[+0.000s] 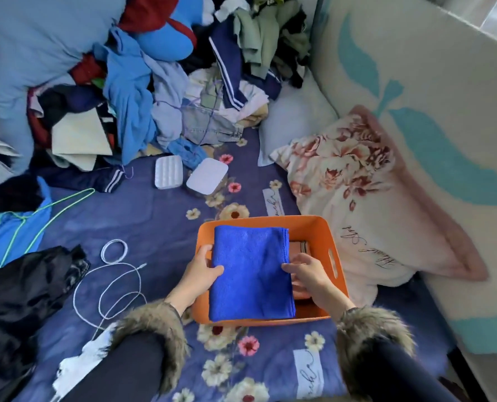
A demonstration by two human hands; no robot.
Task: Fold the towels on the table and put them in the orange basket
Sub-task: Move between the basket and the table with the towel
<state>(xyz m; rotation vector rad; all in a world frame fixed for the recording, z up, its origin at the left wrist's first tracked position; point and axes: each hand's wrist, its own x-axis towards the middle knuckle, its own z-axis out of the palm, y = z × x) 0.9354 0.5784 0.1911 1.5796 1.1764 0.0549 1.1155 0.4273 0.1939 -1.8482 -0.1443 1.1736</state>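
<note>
A folded blue towel (251, 271) lies flat over the left part of the orange basket (325, 236), which sits on a blue floral bedsheet. My left hand (202, 271) grips the towel's left edge, thumb on top. My right hand (306, 274) holds the right edge, its fingers curled underneath. Inside the basket, to the right of the blue towel, a folded brownish towel (299, 247) shows partly; the rest is hidden.
A large pile of clothes (143, 82) fills the far left. A floral pillow (366, 198) leans right of the basket by a wall. Two white pads (169, 171) lie beyond the basket. A white cord (111, 282), a green hanger (38, 219) and a black garment (27, 288) lie left.
</note>
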